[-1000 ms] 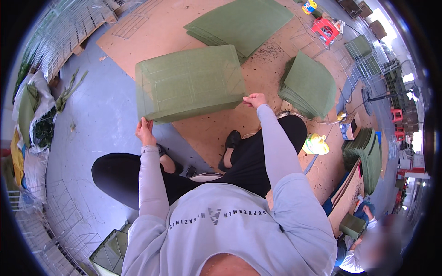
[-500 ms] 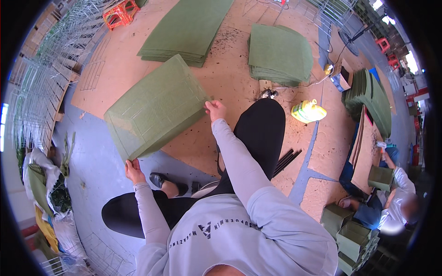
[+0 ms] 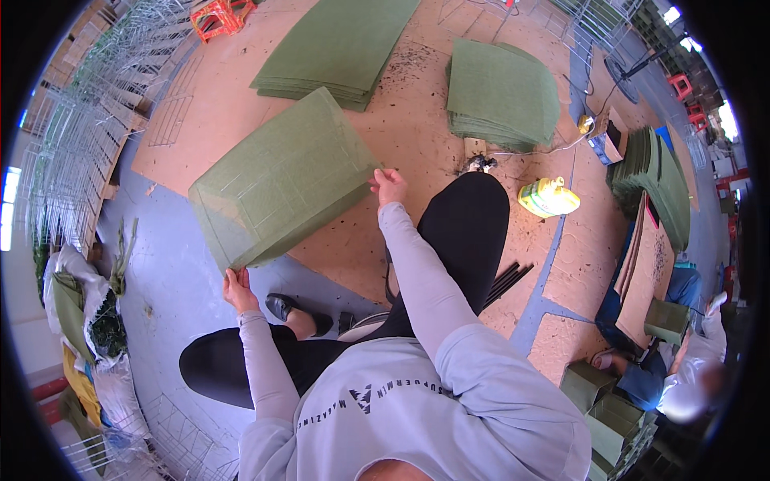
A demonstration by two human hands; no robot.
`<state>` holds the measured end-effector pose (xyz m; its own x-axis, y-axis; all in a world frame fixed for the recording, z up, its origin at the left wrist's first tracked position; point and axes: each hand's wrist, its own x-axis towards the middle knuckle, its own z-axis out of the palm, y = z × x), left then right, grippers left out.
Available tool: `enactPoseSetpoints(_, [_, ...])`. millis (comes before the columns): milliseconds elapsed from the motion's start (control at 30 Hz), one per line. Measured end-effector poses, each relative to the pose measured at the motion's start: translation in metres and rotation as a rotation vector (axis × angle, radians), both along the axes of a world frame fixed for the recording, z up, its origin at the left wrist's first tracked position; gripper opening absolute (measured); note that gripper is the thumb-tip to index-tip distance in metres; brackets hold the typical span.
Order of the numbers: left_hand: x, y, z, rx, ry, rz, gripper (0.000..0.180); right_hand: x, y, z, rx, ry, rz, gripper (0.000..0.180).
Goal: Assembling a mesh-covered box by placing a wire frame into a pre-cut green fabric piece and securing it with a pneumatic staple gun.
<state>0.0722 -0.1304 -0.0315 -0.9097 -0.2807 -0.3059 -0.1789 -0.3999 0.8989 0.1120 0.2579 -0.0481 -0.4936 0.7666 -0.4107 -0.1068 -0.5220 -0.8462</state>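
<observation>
In front of me a large green felt-like sheet (image 3: 281, 172) is held up, tilted, with its near side bent down like a wall. Straight crease or seam lines run across its face. My left hand (image 3: 240, 292) pinches its near left corner between thumb and fingers. At the near right corner, my right hand (image 3: 390, 187) grips the edge the same way. Beyond it lies a tall stack of green sheets (image 3: 337, 48), close to the held sheet's far edge. A second, smaller green stack (image 3: 504, 88) sits to the right.
Brown board (image 3: 321, 256) covers much of the floor. A yellow bottle (image 3: 549, 197) and black rods (image 3: 507, 286) lie right of my knee. Wire frames (image 3: 88, 136) crowd the left; a red stool (image 3: 220, 20) stands far left. A co-worker (image 3: 694, 361) sits right, near green boxes (image 3: 613, 409).
Both hands keep their hold on the sheet, which has shifted only slightly with the whole view. At the right, the co-worker's arm and the small green box have moved a little.
</observation>
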Motion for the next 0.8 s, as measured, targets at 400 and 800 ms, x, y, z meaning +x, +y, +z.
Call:
enactPoseSetpoints(400, [-0.003, 0.004, -0.003, -0.073, 0.012, -0.02, 0.019, -0.011, 0.017, -0.003, 0.49, -0.074, -0.179, 0.016])
enactPoseSetpoints(800, [-0.002, 0.008, -0.002, -0.087, -0.016, -0.01, 0.019, -0.053, 0.06, 0.021, 0.719, -0.401, 0.372, 0.022])
